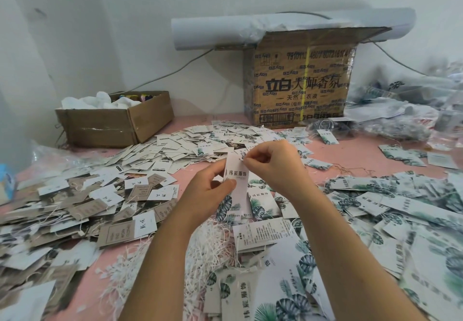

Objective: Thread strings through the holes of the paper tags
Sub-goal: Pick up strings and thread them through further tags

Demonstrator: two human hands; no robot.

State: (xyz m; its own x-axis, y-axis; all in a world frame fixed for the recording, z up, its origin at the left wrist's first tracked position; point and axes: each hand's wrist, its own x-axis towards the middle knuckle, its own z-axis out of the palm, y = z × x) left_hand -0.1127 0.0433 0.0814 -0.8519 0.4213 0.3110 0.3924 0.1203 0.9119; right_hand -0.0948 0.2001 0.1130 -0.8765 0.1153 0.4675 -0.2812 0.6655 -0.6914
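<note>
- The left hand holds a long paper tag upright above the table, thumb on its printed face and the fingers curled behind it.
- The right hand pinches at the tag's top right edge with thumb and forefinger, the other fingers curled in. Whether a string lies in that pinch is too small to tell.
- The tag is white with dark characters near the top and a green leaf print lower down. It hangs in front of the person, clear of the heaps below.
- A tangle of white strings lies on the table just under the forearms.
- Leaf-printed tags are heaped to the right, brown card tags to the left, and small white tags are spread behind the hands.
- A large printed carton stands at the back against the wall, with a roll of white paper lying across its top.
- A low open box sits at the back left, with white wadding in it.
</note>
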